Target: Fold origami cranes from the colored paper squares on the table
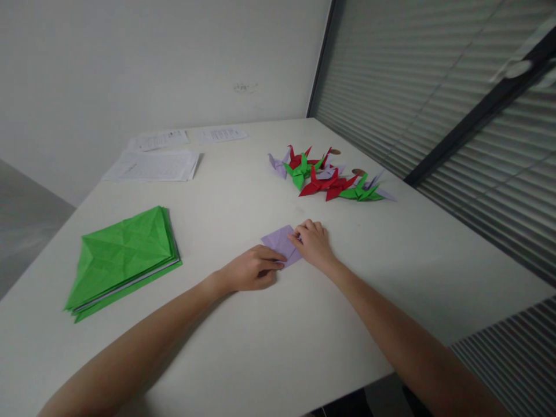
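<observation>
A small folded square of purple origami paper (278, 240) lies on the white table, turned with a corner toward the back. My left hand (254, 267) rests at its near left edge, with the fingers bent and their tips pressing on the paper. Over its right corner my right hand (313, 240) is curled, thumb and fingertips pinching the paper's edge. The right corner is partly hidden under those fingers.
Several folded paper cranes (321, 179) in red, green and purple stand at the back right. To the left lies a stack of creased green paper (125, 249). Printed sheets (152, 165) lie at the back left. Window blinds (434, 87) border the table's right side.
</observation>
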